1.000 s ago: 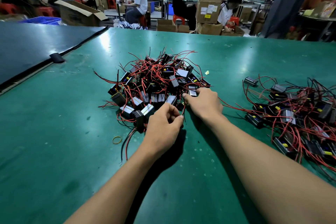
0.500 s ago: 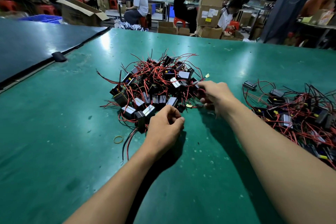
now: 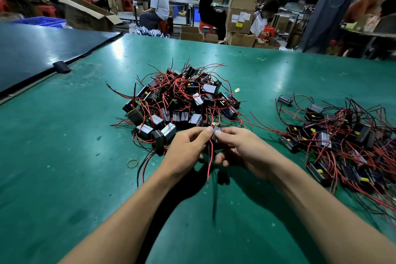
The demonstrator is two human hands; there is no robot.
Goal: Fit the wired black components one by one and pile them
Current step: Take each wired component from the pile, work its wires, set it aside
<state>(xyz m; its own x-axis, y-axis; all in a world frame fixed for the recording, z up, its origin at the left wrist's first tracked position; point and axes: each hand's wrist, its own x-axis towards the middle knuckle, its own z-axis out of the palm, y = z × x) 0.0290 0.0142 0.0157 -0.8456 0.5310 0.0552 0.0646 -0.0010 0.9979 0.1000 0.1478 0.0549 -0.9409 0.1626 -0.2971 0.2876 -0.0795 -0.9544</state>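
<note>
L hand (image 3: 186, 150) & R hand (image 3: 244, 150) just in front of centre pile (image 3: 182, 103), both sets of fingers pinched on one black component (image 3: 216, 133); red wire (image 3: 210, 156) hung down. 2nd pile (image 3: 342, 135) lay well apart, R side.

Single view, head-worn, wide-angle. Looks forward and down across green table (image 3: 64, 178). Forearms enter from bottom edge. Left hand (image 3: 184, 152) and right hand (image 3: 244, 150) meet near frame centre, close to lens, both pinching black component (image 3: 216, 132). Centre pile (image 3: 182, 103) lies just beyond hands. Right pile (image 3: 342, 135) runs off right edge. Upper frame takes in distant workshop, blurred. Straight lines bow toward edges.
</note>
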